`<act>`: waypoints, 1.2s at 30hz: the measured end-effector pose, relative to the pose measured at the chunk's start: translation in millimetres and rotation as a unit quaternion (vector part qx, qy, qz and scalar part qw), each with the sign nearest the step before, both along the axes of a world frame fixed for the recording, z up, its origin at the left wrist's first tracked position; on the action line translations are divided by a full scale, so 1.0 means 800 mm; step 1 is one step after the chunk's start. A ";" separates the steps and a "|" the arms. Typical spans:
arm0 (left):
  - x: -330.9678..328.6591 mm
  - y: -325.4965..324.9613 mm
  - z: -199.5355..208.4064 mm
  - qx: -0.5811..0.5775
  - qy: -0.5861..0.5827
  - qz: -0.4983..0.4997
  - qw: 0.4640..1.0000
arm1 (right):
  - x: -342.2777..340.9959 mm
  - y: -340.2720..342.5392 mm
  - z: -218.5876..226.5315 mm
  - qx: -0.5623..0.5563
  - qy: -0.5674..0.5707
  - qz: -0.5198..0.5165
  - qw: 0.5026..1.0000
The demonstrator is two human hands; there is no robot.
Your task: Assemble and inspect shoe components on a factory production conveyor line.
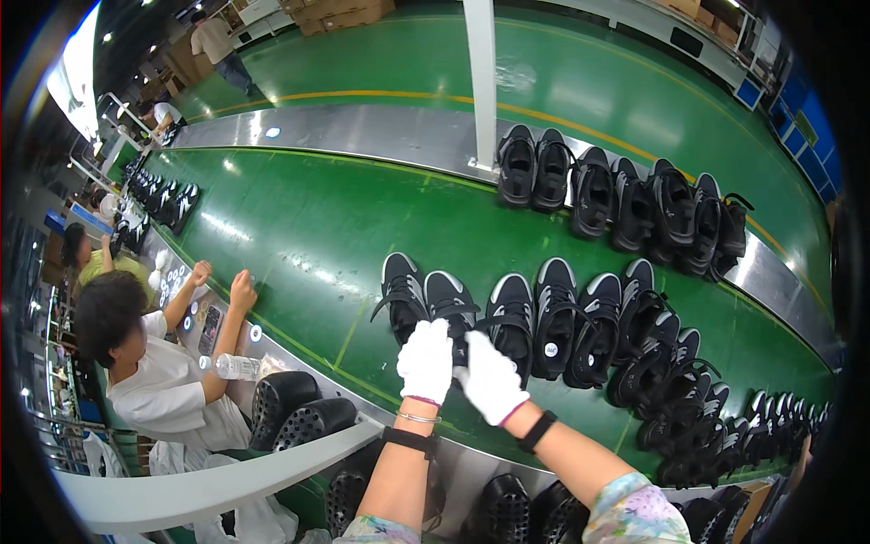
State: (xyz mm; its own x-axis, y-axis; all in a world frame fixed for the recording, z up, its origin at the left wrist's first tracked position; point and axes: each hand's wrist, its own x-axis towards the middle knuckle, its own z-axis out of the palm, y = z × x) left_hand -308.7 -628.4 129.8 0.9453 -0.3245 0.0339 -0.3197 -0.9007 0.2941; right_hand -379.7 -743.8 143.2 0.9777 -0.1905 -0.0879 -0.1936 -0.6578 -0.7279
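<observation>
My left hand, in a white glove, is closed at the collar of a black and grey sneaker, the second from the left in the near row. On the heel's other side my white-gloved right hand has its fingers curled against the same sneaker. Both hands hide most of its rear part, and some fingertips do not show. The shoe's toe points away from me. Left of it stands a matching sneaker, its strap hanging outward. Close by on the right sits another sneaker with a grey-edged toe.
Sneakers continue rightward along the green belt; more stand on the far metal ledge. Black shoes with studded soles rest beside the near white rail. A co-worker sits at left near a clear bottle. A white post rises beyond.
</observation>
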 end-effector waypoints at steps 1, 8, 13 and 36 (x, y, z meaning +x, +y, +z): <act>0.000 -0.001 0.001 -0.021 -0.012 -0.006 1.000 | 0.001 -0.009 0.000 0.029 0.024 -0.012 0.999; -0.014 -0.017 -0.001 0.008 0.025 -0.011 1.000 | 0.062 -0.011 -0.045 -0.081 0.134 -0.014 0.988; -0.013 -0.019 -0.009 -0.050 0.024 0.082 0.995 | 0.072 -0.012 -0.055 -0.012 0.072 -0.020 0.997; -0.032 0.006 0.041 -0.248 -0.143 0.112 0.952 | 0.013 -0.029 0.038 0.169 -0.049 -0.080 0.981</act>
State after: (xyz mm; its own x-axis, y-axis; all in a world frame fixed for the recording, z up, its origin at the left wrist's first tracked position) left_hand -334.6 -623.6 162.4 0.9178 0.0071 0.3969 -0.2667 -0.7295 0.6298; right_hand -369.1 -767.1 173.4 0.9446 -0.3183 -0.0803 -0.1936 -0.3426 -0.9193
